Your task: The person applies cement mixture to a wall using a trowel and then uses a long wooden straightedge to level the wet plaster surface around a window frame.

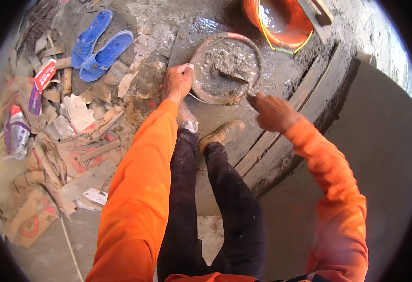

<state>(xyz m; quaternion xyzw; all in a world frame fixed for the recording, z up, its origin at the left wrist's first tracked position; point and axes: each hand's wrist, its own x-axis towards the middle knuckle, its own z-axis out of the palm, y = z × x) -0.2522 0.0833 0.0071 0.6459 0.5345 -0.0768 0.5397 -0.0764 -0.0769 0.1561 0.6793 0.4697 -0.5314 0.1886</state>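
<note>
A round tub with a reddish rim (261, 63) stands in front of my feet, filled with lumpy grey wet mortar (224, 56). My left hand (177, 83) is closed on the tub's left rim, the thumb on top. My right hand (275, 113) is wrapped round the handle of a trowel just outside the tub's near right edge. The trowel's blade (234, 76) reaches over the rim and lies partly sunk in the mortar.
An orange bucket (286, 40) with a yellow edge stands beyond the tub, a wooden-handled float (322, 14) beside it. Blue slippers (106, 58) lie far left, above torn paper sacks and rubble (81, 141). Wooden boards (290, 113) run along the right, beside a smooth grey surface (356, 155).
</note>
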